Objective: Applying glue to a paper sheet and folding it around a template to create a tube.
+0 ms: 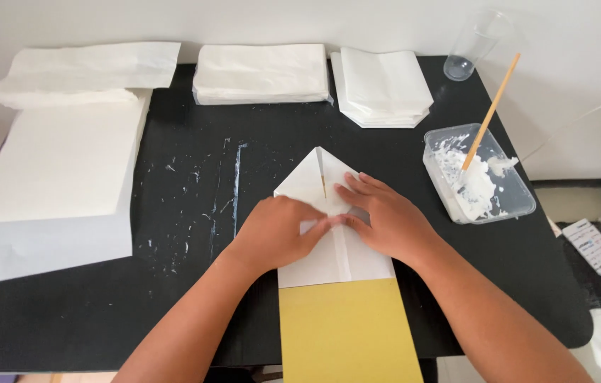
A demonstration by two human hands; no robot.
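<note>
Nearest, a yellow card sheet (346, 330) overhangs the black desk (173, 312). On it, the white folded paper bag (329, 213) lies pinned by left hand (276, 234) and right hand (386, 220), palms flat, grip released, creasing its flaps. Beyond, the clear plastic glue tub (481, 186) and white paper stacks (261, 73) wait within reach.

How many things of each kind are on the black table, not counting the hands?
Stacks of white paper at the back edge: 3
Large white sheets at the left: 2
Folded white paper under the left hand and right hand: 1
Yellow sheet: 1
Paste tub: 1
Stick: 1
Clear cup: 1
Total: 10
</note>
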